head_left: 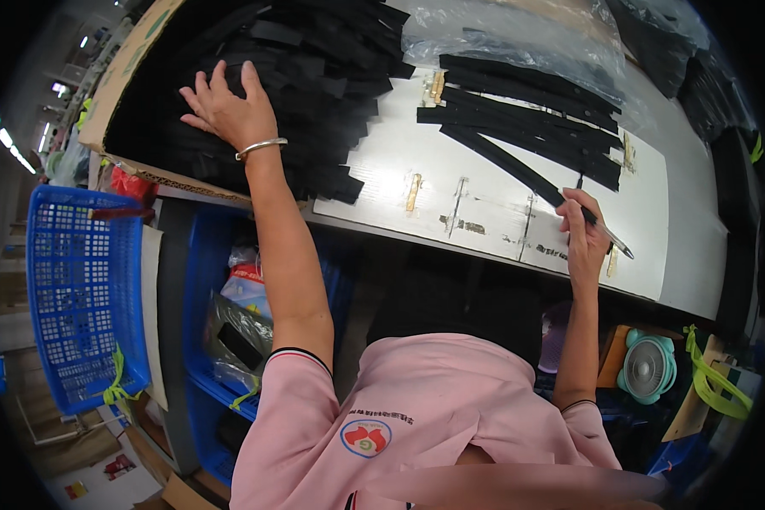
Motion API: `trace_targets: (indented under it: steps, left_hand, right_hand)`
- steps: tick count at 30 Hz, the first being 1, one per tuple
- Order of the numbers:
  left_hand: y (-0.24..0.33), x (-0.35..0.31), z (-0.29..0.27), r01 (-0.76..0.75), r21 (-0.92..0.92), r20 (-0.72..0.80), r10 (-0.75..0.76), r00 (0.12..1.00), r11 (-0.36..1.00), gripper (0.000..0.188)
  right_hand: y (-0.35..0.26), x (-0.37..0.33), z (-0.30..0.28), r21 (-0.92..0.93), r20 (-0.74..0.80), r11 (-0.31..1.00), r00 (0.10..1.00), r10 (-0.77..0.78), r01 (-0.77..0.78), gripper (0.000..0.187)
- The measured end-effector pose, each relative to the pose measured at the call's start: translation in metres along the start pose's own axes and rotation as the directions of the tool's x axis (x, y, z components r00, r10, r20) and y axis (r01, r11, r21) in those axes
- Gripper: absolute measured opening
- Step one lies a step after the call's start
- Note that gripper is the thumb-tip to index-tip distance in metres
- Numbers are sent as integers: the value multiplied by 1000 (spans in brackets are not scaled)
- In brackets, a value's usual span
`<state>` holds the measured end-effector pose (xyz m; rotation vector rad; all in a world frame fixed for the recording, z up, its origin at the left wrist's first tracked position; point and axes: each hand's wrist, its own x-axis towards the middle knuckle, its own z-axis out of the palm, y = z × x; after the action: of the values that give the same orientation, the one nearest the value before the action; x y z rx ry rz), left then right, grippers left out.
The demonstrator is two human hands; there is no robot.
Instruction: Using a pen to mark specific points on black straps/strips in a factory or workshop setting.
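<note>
My left hand [232,106], its fingers spread, rests over a large heap of black fabric strips [314,93] at the upper left. A metal bangle circles that wrist. In my right hand [584,234] a pen [617,241] lies across the fingers, its tip end pointing down and right. The end of one slanting black strip [501,161] reaches those fingers; whether they pinch it too I cannot tell. Above it, several more black strips [518,115] lie side by side on the white board [382,170].
Clear plastic sheeting [518,34] covers the table's far side. A cardboard edge [115,93] borders the heap on the left. Beyond it hangs a blue basket [85,289]. Below the table edge are a blue crate [200,340] with bagged things and a small green fan [648,367].
</note>
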<state>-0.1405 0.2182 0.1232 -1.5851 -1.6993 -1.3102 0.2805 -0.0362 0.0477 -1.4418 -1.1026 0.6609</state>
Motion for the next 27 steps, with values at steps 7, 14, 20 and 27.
trace_targets:
  steps: [7, 14, 20, 27]
  left_hand:
    - [-39, 52, 37, -41, 81, 18, 39, 999, 996, 44]
    - [-7, 2, 16, -65, 130, 214, 36, 976, 989, 32]
    - [3, -23, 8, -140, 133, 175, 116, 978, 981, 36]
    - [14, -31, 5, -165, 69, 176, 151, 973, 984, 46]
  right_hand:
    - [2, -15, 29, -98, 28, 995, 999, 17, -14, 26]
    - [22, -21, 12, 62, -79, 997, 995, 55, -50, 26]
    - [20, -21, 13, 70, -32, 996, 998, 61, -59, 27]
    - [21, -19, 11, 43, -24, 998, 999, 47, -46, 25]
